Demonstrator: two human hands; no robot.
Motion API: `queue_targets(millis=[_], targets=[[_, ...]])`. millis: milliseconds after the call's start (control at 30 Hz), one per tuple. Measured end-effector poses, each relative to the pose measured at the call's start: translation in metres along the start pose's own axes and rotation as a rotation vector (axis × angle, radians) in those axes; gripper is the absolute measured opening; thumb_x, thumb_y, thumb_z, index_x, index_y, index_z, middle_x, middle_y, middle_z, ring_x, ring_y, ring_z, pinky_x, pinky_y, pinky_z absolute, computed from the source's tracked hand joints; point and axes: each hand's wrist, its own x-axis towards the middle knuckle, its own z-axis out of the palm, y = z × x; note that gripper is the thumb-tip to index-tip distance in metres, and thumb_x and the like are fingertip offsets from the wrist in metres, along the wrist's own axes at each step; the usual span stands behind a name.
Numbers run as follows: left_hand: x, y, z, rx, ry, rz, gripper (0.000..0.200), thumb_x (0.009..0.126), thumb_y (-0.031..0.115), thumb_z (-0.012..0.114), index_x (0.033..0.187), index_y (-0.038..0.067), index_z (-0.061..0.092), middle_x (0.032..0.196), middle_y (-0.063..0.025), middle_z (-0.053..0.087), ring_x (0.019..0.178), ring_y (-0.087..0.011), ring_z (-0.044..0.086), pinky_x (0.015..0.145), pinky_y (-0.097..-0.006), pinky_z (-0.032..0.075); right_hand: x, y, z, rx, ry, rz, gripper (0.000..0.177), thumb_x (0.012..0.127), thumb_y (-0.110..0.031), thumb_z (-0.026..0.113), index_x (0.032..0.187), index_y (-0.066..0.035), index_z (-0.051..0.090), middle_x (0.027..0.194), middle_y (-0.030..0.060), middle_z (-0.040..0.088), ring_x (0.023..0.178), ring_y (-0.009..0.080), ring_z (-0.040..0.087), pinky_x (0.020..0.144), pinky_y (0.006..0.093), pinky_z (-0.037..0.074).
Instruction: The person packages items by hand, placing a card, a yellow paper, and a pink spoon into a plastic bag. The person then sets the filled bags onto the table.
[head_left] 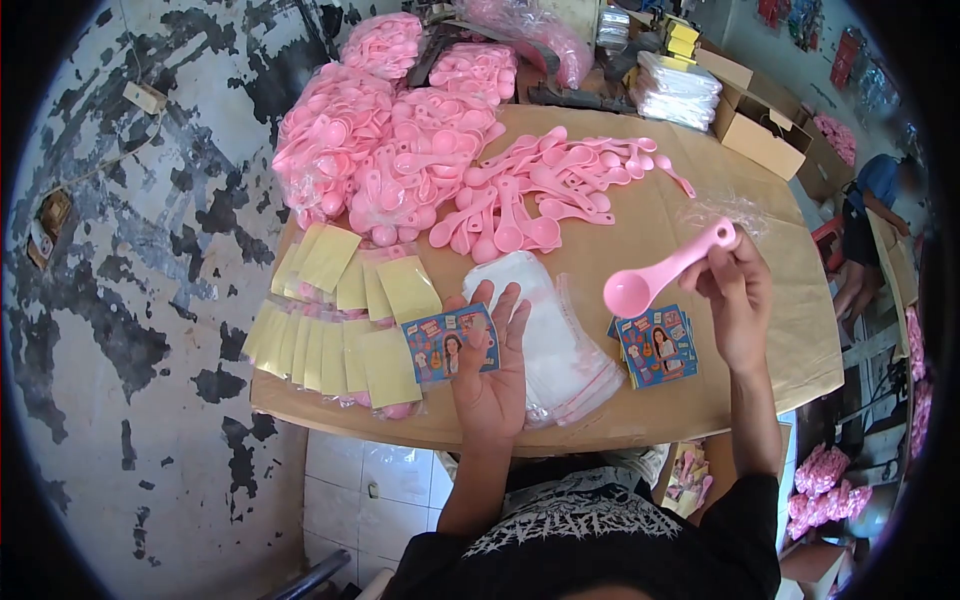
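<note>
My left hand (492, 395), palm up, holds a small printed blue card (425, 352) under its thumb. My right hand (740, 305) grips a pink measuring spoon (636, 288) by the end of its handle, with the bowl pointing left. Below that spoon lies a stack of matching printed cards (660, 348) on the table. Between my hands is a pile of clear plastic bags (555, 345). Loose pink spoons (512, 222) are heaped farther back. Left of my left hand, packed bags with yellow cards (330, 262) lie in overlapping rows.
The brown-covered table (790, 345) has a curved front edge near my body. Big bags of pink spoons (330, 135) are piled at the back left. An open cardboard box (765, 140) and stacked plastic packs (678, 90) stand at the back right. Another person (868, 215) is at the far right.
</note>
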Motion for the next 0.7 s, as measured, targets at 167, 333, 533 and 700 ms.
queue_targets(millis=[167,333,533,700], targets=[[-0.009,-0.008,0.013,-0.033,-0.110,-0.021,0.049,0.096,0.016,0.061,0.141,0.013,0.043,0.152,-0.0145,0.035,0.143,-0.0393,0.029,0.119,-0.0538,0.026,-0.015,-0.018,0.039,0.064,-0.147,-0.030,0.014,0.102,-0.014,0.048,0.106,-0.001,0.052,0.094,0.0121,0.069,0.085,0.0128,0.066,0.079,0.0278,0.051],[-0.018,-0.017,0.020,-0.450,-0.007,-0.163,0.050,0.095,0.013,0.062,0.140,0.015,0.041,0.152,-0.0136,0.038,0.143,-0.0342,0.032,0.117,-0.0484,0.034,-0.002,-0.026,0.055,-0.485,-0.468,-0.422,0.032,0.096,-0.019,0.060,0.122,-0.001,0.056,0.094,0.0135,0.063,0.085,0.0265,0.064,0.078,0.0345,0.050],[-0.020,-0.023,0.026,-0.472,0.020,-0.237,0.054,0.097,0.020,0.061,0.144,0.014,0.037,0.155,-0.0118,0.032,0.144,-0.0332,0.030,0.118,-0.0492,0.032,0.000,-0.050,0.060,-0.490,-0.434,-0.296,0.025,0.082,-0.014,0.075,0.103,-0.004,0.068,0.079,0.0080,0.060,0.070,0.0222,0.059,0.064,0.0341,0.047],[-0.018,-0.013,0.029,0.227,-0.047,-0.123,0.096,0.085,0.031,0.076,0.153,0.003,0.015,0.155,-0.0252,0.025,0.144,-0.0367,0.028,0.118,-0.0525,0.021,0.009,-0.071,0.034,-0.380,-0.140,-0.391,0.010,0.076,-0.003,0.076,0.082,-0.004,0.069,0.073,0.0033,0.064,0.055,0.0116,0.050,0.050,0.0268,0.037]])
